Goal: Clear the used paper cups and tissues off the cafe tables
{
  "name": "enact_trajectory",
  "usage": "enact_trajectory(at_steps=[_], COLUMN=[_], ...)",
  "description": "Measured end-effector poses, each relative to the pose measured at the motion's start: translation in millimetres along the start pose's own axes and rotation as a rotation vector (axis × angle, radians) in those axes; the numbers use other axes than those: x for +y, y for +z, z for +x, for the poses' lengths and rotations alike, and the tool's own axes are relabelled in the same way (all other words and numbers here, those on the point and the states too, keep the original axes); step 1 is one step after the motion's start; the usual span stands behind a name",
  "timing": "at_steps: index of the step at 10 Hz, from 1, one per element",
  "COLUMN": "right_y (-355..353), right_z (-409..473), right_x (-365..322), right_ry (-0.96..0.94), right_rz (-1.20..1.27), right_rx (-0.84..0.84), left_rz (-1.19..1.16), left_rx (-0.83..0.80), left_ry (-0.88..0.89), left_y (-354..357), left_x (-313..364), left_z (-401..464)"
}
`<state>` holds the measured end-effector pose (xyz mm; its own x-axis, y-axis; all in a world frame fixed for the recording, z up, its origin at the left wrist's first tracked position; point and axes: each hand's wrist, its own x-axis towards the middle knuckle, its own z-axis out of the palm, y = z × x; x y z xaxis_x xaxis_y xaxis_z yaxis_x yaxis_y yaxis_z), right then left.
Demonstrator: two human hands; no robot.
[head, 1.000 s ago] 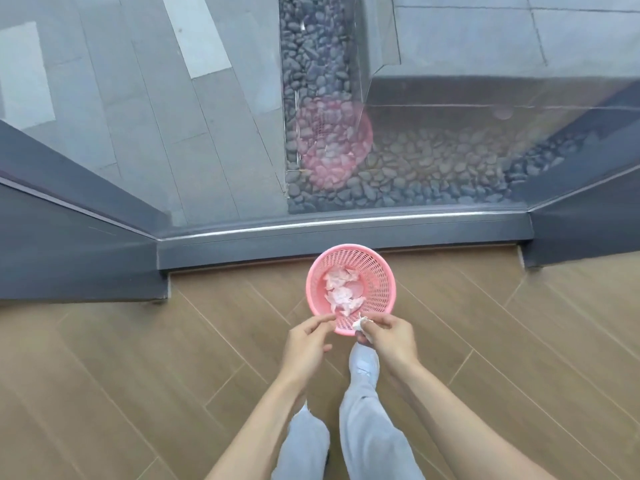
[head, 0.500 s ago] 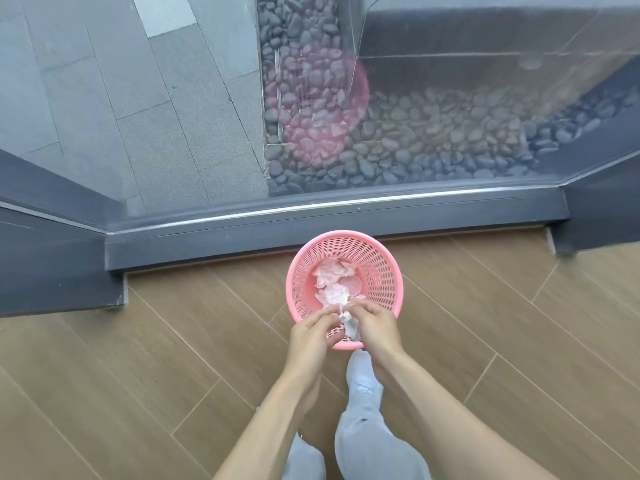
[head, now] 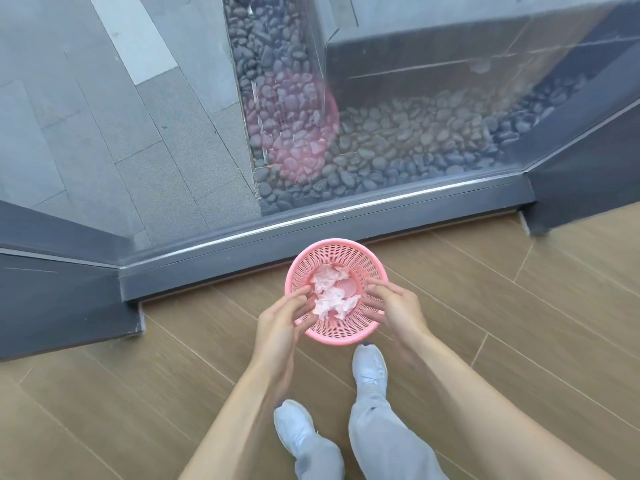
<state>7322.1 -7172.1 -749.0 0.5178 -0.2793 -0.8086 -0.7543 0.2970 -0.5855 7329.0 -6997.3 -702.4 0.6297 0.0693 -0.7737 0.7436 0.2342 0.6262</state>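
Observation:
A pink mesh waste basket point(head: 346, 251) stands on the wooden floor close to a glass wall. Crumpled tissues point(head: 330, 296) lie inside it, and a pale round shape shows at the bottom beside them. My left hand point(head: 282, 315) hovers over the basket's left rim with its fingers spread and nothing in them. My right hand point(head: 398, 306) hovers over the right rim, fingers straight and empty. No paper cup can be clearly made out.
A dark metal sill point(head: 311, 233) and the glass wall run right behind the basket, with a faint pink reflection point(head: 294, 123) over pebbles outside. My two grey shoes point(head: 369, 367) stand just below the basket. Wooden floor point(head: 104, 393) spreads left and right.
Both hands held a crumpled tissue together above the basket; they have let it go and moved apart, and it now lies in the basket.

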Motion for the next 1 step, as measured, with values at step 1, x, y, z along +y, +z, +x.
enact_trajectory(at_steps=[1], right_y=[4.2], right_z=[-41.5], right_x=[-47.7], right_ry=[-0.084], right_rz=[0.064], right_rx=[-0.040], left_rz=[0.040], left_rx=[-0.063], left_ry=[0.084], left_y=[10.1], left_x=[50.5], left_z=[-33.4])
